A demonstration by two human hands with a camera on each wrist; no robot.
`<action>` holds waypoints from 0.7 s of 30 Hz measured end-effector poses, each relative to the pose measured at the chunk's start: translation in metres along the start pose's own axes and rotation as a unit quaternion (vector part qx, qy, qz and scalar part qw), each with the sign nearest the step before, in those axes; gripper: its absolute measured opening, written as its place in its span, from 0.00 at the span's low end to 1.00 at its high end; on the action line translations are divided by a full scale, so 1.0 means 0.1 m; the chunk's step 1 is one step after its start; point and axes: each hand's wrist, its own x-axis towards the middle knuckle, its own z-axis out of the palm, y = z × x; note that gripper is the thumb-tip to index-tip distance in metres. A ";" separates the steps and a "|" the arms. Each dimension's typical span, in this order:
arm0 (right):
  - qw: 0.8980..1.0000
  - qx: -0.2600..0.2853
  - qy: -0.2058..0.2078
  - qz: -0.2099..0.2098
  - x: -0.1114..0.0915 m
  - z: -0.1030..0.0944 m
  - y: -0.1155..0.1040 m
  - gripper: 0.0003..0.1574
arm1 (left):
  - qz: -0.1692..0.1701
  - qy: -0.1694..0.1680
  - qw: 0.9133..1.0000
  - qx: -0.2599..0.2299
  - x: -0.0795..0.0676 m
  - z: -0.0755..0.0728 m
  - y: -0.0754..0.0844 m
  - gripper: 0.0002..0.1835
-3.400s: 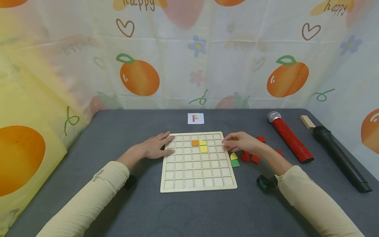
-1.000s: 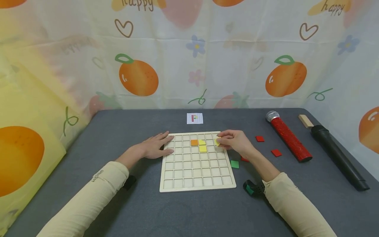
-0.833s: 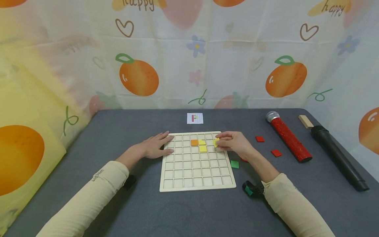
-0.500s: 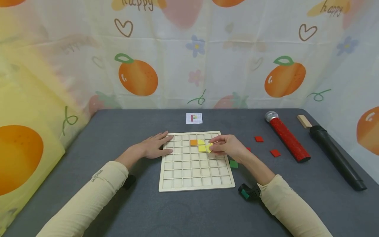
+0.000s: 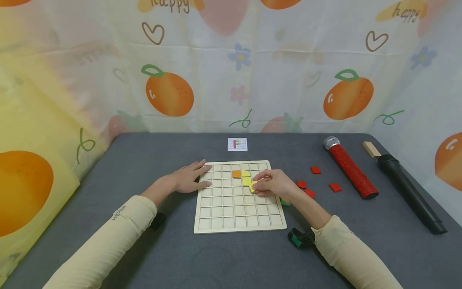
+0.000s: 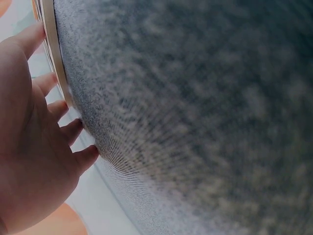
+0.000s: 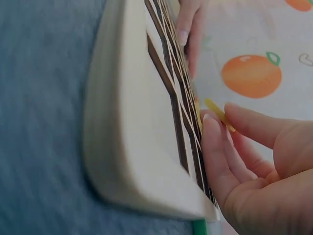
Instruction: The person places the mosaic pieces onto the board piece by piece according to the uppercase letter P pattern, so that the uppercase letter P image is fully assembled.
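A pale wooden grid board (image 5: pixel 223 212) lies on the dark table. My left hand (image 5: pixel 187 179) rests on its left edge with fingers spread; in the left wrist view the fingertips (image 6: pixel 58 108) reach the board's rim (image 6: pixel 55 54). Between thumb and fingers, my right hand (image 5: pixel 276 184) pinches a small yellow tile (image 5: pixel 253 186), tilted over the grid. The right wrist view shows this yellow tile (image 7: pixel 218 113) edge-on, close above the board (image 7: pixel 146 132). Just beyond it, an orange tile (image 5: pixel 236 174) and two yellow tiles (image 5: pixel 246 174) sit in cells of the grid.
A green tile (image 5: pixel 285 202) and several red tiles (image 5: pixel 315 170) lie right of the board. Behind it is a small printed grid card (image 5: pixel 237 144). Far right are a red glittery microphone (image 5: pixel 351 168), a black tube-shaped handle (image 5: pixel 413 194) and a wooden block (image 5: pixel 371 149).
My right hand has picked up the rounded yellow tile from beside the board and carried it left over the grid, near the other yellow tiles. My left hand has stayed put.
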 end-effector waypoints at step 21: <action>0.997 -0.042 0.062 0.015 0.01 0.12 0.03 0.16 | -0.001 -0.005 1.000 0.001 -0.01 -0.01 0.03 0.39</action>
